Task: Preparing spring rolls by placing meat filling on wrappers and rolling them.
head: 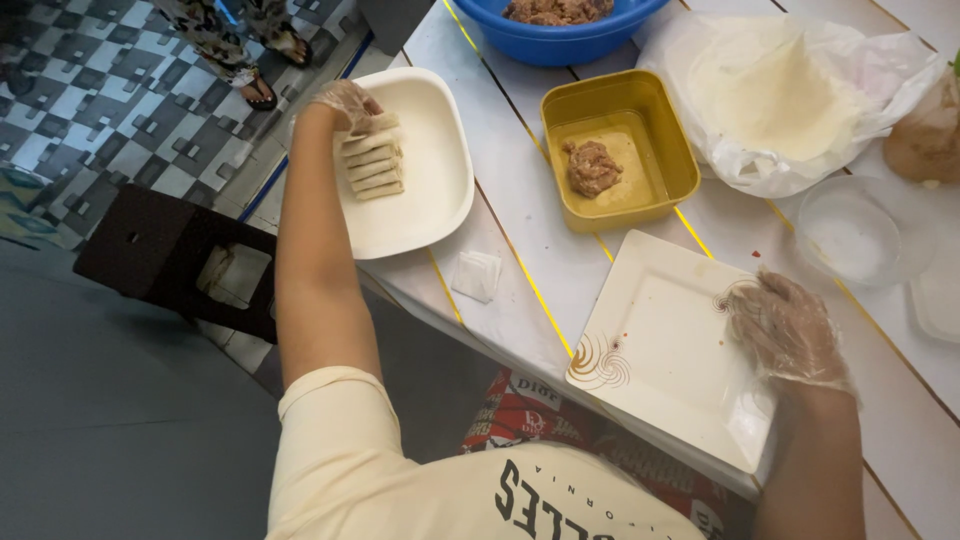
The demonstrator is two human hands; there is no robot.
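Note:
My left hand (347,104), in a clear plastic glove, reaches out to the far end of a white rectangular tray (430,200) and rests on the top roll of a row of several pale rolled wrappers (373,162). My right hand (785,330), also gloved, lies with fingers spread on the right part of a square white plate (650,370) with brown swirl marks. A yellow tub (672,160) between the two holds a lump of minced filling (593,167).
A blue bowl (560,42) of mince stands at the far edge. Thin wrapper sheets (775,85) lie on a plastic bag, a clear bowl (850,235) beside them. A small folded white square (476,274) lies on the table. A dark stool (150,245) and another person's sandalled feet (262,92) are on the tiled floor.

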